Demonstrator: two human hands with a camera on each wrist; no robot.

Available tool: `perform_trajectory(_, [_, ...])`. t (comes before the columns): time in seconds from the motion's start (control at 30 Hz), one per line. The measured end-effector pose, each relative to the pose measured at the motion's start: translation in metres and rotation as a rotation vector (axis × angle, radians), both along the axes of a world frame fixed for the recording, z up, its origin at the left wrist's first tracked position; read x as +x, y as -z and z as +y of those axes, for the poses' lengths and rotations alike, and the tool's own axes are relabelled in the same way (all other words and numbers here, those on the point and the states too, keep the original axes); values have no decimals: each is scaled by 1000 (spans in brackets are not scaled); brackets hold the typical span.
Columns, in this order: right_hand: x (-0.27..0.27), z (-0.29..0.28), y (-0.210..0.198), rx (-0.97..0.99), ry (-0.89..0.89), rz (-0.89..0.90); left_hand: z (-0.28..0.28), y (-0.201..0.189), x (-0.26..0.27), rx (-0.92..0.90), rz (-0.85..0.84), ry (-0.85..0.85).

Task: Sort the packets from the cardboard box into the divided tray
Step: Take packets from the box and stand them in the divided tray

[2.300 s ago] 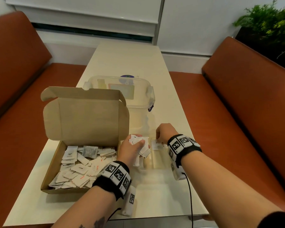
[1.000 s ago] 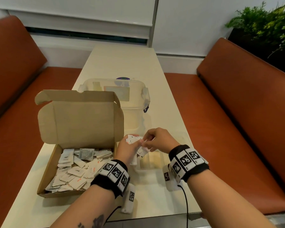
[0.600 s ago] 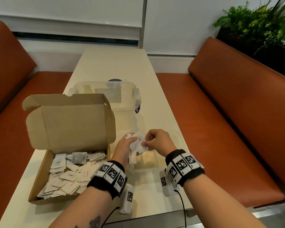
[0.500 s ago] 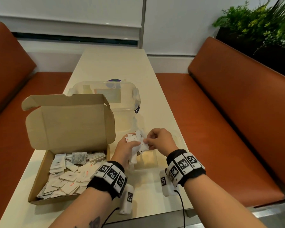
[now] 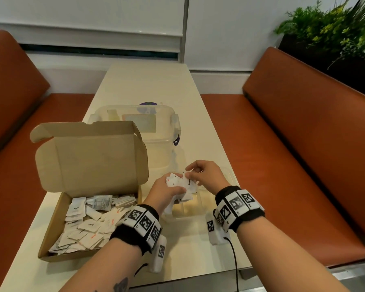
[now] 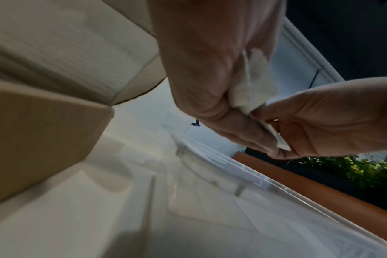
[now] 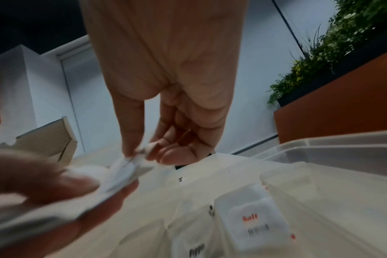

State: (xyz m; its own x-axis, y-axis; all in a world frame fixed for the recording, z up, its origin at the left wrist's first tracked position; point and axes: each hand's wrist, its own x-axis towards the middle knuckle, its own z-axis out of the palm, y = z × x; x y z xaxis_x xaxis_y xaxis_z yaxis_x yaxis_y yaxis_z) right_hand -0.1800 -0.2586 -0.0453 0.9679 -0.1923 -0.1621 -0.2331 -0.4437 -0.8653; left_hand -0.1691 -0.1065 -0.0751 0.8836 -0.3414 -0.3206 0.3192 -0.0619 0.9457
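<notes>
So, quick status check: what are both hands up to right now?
Left hand grips a bunch of packets above the divided tray. Right hand pinches one packet from it. Cardboard box still full; nothing in the way.

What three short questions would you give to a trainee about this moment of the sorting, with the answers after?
1. True or false: the lid of the cardboard box stands open.
2. Which hand holds the bunch of packets? A) left hand B) right hand C) neither
3. Fill in: the right hand pinches one ___ at the edge of the bunch.

Key
1. True. The lid is upright and loose packets lie inside the box.
2. A. The left hand has its grip round the bunch, above the clear divided tray.
3. Packet. The right wrist view shows the thumb and fingertips closed on it; packets marked with red and black print already lie in the tray below.
</notes>
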Motion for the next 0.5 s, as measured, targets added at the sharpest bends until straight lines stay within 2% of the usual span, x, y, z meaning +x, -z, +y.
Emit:
perform_trajectory(0.1, [2,-5,-4,-11,26,-5,1,3,2,-72,39,-65])
perform_trajectory(0.2, [-1,-7,-1,151,142,-28,3,5,4,-137,67,-142])
perform_trajectory(0.3, [-7,-2,5,271,197,-10,4,6,6,-145,62,-146])
perform_trajectory(0.43, [-12,3,10,307,181,6,5,7,9,-99,13,-161])
perform_trajectory(0.5, [-11,0,8,253,88,25,6,7,11,-89,2,-159])
